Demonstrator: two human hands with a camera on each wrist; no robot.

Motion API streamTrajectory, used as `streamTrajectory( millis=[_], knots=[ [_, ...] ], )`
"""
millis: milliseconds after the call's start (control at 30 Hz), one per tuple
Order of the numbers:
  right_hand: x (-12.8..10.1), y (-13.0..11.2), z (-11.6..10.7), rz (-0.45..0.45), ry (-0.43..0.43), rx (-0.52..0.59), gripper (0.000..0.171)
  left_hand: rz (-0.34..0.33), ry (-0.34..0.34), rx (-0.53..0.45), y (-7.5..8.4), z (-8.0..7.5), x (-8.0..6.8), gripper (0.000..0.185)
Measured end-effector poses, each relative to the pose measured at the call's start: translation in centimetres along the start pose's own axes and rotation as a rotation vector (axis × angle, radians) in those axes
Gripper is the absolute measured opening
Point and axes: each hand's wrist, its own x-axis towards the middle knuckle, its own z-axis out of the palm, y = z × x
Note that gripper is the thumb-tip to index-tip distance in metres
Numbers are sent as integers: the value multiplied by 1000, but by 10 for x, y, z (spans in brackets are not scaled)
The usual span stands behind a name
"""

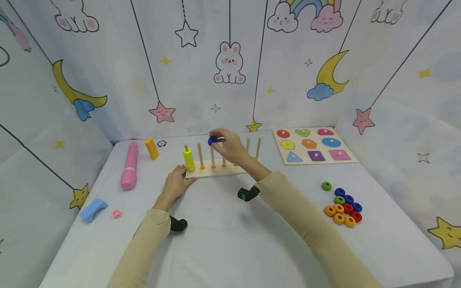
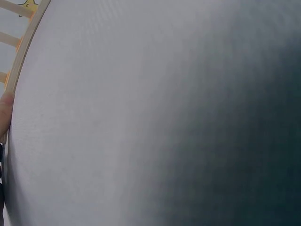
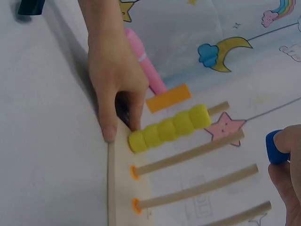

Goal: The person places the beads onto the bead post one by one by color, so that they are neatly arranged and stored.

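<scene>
From the head camera, the right hand pinches a blue ring in its fingertips, held just above the top of one of the middle pegs of the wooden peg board. The left hand rests against the board's near left corner, fingers fairly straight, grasping nothing. A stack of yellow rings fills the board's leftmost peg. Well to the right of the board lies a pile of loose rings; a shape puzzle sits behind that pile.

The left wrist view shows mostly blurred white table, with the board's edge and a fingertip at the far left.

In the right wrist view, the left hand presses thumb and fingers on the board's corner beside the yellow rings, while the blue ring sits between the right fingertips, off the peg ends.

To do this well, I judge the ring's hole should be centred over the peg tip and kept level, with the board held down.
</scene>
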Motion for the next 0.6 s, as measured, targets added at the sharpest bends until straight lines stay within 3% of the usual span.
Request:
streamTrajectory(
  millis=[233, 600],
  knots=[
    [16, -1, 26, 11, -107, -55, 30, -10, -18, -5, 1, 3, -1, 74],
    [29, -3, 33, 61, -183, -182, 32, -26, -4, -1, -2, 0, 1, 74]
  ],
)
